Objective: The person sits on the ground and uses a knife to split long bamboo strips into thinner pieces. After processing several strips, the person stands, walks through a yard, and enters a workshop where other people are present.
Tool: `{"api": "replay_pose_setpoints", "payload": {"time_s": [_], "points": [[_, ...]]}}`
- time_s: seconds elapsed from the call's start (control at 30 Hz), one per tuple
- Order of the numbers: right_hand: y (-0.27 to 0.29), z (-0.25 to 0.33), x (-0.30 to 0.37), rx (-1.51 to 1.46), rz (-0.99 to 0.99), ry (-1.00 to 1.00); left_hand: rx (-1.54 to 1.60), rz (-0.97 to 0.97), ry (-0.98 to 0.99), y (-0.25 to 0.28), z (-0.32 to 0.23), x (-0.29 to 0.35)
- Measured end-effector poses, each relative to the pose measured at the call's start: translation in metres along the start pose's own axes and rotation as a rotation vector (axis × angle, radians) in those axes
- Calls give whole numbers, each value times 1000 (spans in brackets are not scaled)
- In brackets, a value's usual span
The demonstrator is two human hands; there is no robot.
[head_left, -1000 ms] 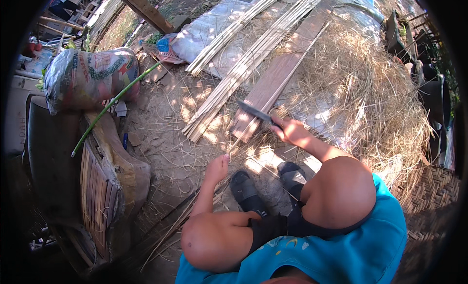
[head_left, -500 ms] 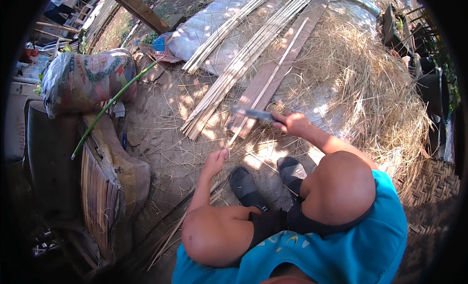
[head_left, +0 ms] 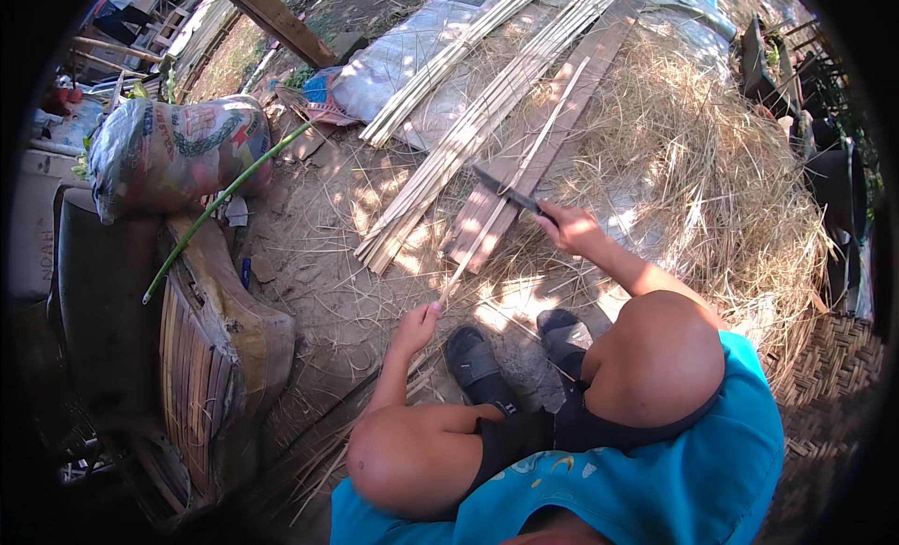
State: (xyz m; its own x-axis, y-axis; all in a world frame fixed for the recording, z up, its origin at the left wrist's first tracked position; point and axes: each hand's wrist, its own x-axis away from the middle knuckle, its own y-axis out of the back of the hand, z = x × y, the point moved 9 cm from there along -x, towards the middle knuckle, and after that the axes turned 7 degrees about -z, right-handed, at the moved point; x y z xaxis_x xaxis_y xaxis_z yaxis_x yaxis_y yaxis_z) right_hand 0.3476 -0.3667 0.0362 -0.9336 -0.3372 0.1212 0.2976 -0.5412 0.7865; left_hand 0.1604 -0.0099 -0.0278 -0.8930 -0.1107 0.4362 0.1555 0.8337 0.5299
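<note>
My left hand (head_left: 416,328) is closed on the near end of a thin pale strip of split bamboo or cane (head_left: 483,234). That strip runs away from me along a brown wooden board (head_left: 476,200) on the ground. In my right hand (head_left: 573,228) is the dark handle of a knife (head_left: 504,188). Its blade lies across the strip, over the board, with the tip pointing to the far left. Whether the edge touches the strip, I cannot tell. Left of the board lies a bundle of similar pale strips (head_left: 440,161).
A second bundle of strips (head_left: 440,67) lies farther left on a pale sheet. Fine shavings (head_left: 712,170) are heaped at the right. A stuffed sack (head_left: 178,152), a green stalk (head_left: 225,200) and a worn wooden piece (head_left: 253,311) stand at the left. My feet are close in front.
My left hand has drawn the strip a little toward me. The knife blade now crosses it farther up the board, its tip swung away from me.
</note>
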Motion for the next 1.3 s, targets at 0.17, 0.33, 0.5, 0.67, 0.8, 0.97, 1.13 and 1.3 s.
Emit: {"api": "replay_pose_setpoints", "payload": {"time_s": [0.17, 0.33, 0.5, 0.67, 0.8, 0.97, 1.13, 1.3], "points": [[94, -109, -36, 236, -258, -345, -139, -44, 3, 30, 22, 44], [143, -108, -46, 121, -356, -334, -233, -67, 24, 47, 30, 67], [82, -26, -8, 82, -324, -9, -235, -195, 26, 57, 22, 71], [134, -64, -12, 14, -563, 34, -287, -132, -10, 61, 33, 63], [39, -33, 5, 33, -107, -90, -228, -111, -81, 14, -31, 15], [-42, 70, 70, 157, 178, 395, -594, -154, -240, -5, -75, -22], [161, -203, 15, 350, -577, -363, -601, -115, -208, 17, -28, 6], [83, -85, 4, 9, -292, -288, -348, -45, -159, -5, -53, -19]]}}
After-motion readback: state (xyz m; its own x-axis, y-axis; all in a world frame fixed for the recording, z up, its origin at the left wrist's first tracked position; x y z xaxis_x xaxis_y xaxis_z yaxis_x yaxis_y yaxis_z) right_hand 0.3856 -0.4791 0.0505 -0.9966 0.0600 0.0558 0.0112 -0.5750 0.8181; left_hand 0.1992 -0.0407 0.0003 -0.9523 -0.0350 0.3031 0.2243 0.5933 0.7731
